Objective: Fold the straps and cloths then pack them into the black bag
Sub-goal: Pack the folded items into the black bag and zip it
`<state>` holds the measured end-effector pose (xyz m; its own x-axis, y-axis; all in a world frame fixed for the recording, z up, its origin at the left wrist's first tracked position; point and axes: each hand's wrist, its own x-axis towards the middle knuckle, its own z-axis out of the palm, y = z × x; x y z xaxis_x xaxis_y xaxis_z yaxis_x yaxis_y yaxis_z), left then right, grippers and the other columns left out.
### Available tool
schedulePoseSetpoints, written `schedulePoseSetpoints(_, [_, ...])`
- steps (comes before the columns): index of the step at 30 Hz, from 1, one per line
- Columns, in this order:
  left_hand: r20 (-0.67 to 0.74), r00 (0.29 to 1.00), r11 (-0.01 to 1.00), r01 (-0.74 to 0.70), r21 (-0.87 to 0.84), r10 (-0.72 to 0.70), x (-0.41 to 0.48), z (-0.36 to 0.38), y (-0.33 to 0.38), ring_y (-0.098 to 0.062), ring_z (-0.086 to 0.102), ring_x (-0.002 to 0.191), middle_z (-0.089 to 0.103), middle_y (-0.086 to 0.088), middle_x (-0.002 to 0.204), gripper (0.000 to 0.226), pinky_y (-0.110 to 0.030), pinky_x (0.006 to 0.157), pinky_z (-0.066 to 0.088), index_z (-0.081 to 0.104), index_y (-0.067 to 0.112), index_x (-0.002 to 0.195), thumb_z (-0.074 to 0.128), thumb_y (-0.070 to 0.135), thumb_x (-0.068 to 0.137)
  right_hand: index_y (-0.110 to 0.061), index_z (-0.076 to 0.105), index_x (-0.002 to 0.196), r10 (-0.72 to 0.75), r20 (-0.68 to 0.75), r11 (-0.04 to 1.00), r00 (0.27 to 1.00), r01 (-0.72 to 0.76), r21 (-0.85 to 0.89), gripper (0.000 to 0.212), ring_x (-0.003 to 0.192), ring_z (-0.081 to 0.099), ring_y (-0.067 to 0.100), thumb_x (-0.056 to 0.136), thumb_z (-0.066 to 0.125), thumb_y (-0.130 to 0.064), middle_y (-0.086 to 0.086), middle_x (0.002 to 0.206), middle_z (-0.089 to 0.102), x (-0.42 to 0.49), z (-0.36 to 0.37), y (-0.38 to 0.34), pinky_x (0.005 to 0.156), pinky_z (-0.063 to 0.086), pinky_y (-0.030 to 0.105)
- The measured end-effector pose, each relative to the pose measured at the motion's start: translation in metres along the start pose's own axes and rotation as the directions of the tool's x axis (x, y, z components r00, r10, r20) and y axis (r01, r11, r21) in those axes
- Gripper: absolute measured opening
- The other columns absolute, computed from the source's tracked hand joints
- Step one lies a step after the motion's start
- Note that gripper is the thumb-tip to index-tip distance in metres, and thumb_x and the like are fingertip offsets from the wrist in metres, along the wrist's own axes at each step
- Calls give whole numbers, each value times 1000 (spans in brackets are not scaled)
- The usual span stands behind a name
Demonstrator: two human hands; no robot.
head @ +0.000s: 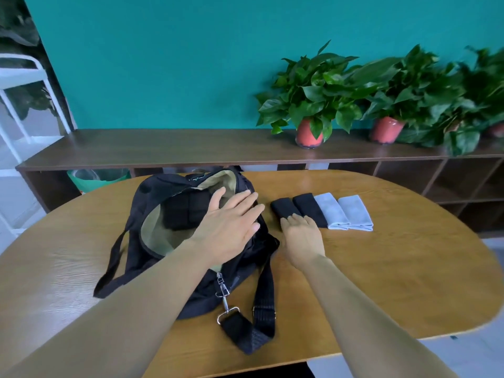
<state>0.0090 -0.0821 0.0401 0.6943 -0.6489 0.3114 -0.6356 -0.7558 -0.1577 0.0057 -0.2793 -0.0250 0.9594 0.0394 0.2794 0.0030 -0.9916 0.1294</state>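
On an oval wooden worktop [381, 268] before a teal wall [163, 64], our left grip [229, 227] lies flat and spread on the open black fabric bag [152, 192], right of which two folded black straps [311, 205] and two folded pale-grey cloths [331, 211] form a row, our right grip [301, 236] touching the leftmost strap, though we cannot tell whether it pinches.

A light wooden table [395, 268] with rounded ends stands before a long, dark brown shelf unit [163, 151] set against a teal wall [163, 64]. On the right part of the unit's top stand leafy plants, two in red pots [309, 135] [386, 129]. A green bin [98, 180] with a clear liner shows beyond the table's left end, and a white metal frame [27, 77] stands far left.
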Motion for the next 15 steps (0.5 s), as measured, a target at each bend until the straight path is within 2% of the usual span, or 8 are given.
schedulePoseSetpoints(2, [37, 999, 1000, -6, 8, 6, 9, 4, 8, -12, 5, 148, 16, 3, 160, 62, -48, 112, -12, 29, 25, 148, 3, 45, 97, -12, 51, 119, 11, 74, 1000, 997, -12, 11, 36, 121, 47, 24, 85, 57, -18, 6, 123, 58, 10, 9, 6, 107, 27, 34])
schedulePoseSetpoints(4, [87, 996, 1000, -9, 8, 8, 15, 8, 12, -11, 0, 148, 10, 4, 161, 50, -50, 113, -11, 24, 26, 150, 16, 40, 103, -8, 32, 141, 19, 165, 995, 986, -34, 90, 57, 138, 28, 25, 91, 53, -24, 10, 145, 38, 20, 14, 8, 114, 19, 36])
schedulePoseSetpoints(6, [107, 994, 1000, -5, 6, 4, 18, 11, 15, -11, -1, 148, 10, 5, 161, 48, -51, 113, -11, 23, 26, 150, 21, 37, 104, -9, 11, 150, 34, 311, 978, 950, -95, 184, 68, 145, 10, 25, 95, 47, -25, 10, 156, 17, 26, 15, 7, 118, 12, 37])
schedulePoseSetpoints(7, [112, 994, 1000, -3, 7, 2, 19, 12, 16, -11, -1, 148, 11, 5, 161, 48, -51, 113, -12, 23, 26, 151, 22, 36, 104, -10, 9, 151, 37, 357, 971, 933, -118, 206, 66, 145, 8, 24, 97, 44, -25, 8, 156, 15, 26, 17, 8, 118, 11, 37])
schedulePoseSetpoints(9, [125, 992, 1000, 3, 16, -5, 20, 14, 18, -10, 0, 147, 12, 6, 161, 48, -51, 112, -13, 23, 26, 151, 22, 36, 104, -11, 24, 147, 45, 351, 966, 935, -130, 224, 56, 141, 18, 24, 96, 42, -26, 6, 149, 26, 22, 23, 12, 116, 16, 37])
schedulePoseSetpoints(11, [138, 990, 1000, 2, 30, -7, 21, 13, 22, -10, 1, 147, 12, 6, 160, 47, -51, 112, -13, 23, 26, 151, 22, 35, 104, -13, 44, 134, 48, 243, 959, 969, -113, 260, 40, 130, 33, 25, 96, 39, -24, 5, 135, 41, 10, 20, 16, 110, 24, 35])
schedulePoseSetpoints(13, [137, 991, 1000, -11, 30, 7, 22, 12, 29, -11, 2, 148, 14, 6, 160, 46, -51, 111, -14, 24, 25, 150, 24, 33, 104, -8, 55, 117, 85, 152, 937, 985, -131, 324, 30, 117, 45, 27, 96, 37, -18, 7, 120, 50, -5, 15, 22, 99, 32, 32])
schedulePoseSetpoints(15, [131, 991, 999, -35, 22, 31, 24, 11, 39, -12, 4, 148, 17, 4, 160, 45, -50, 109, -17, 28, 24, 149, 26, 30, 104, -4, 59, 107, 142, 127, 918, 982, -179, 354, 26, 106, 51, 28, 95, 41, -19, 8, 111, 55, -22, 12, 30, 84, 37, 30])
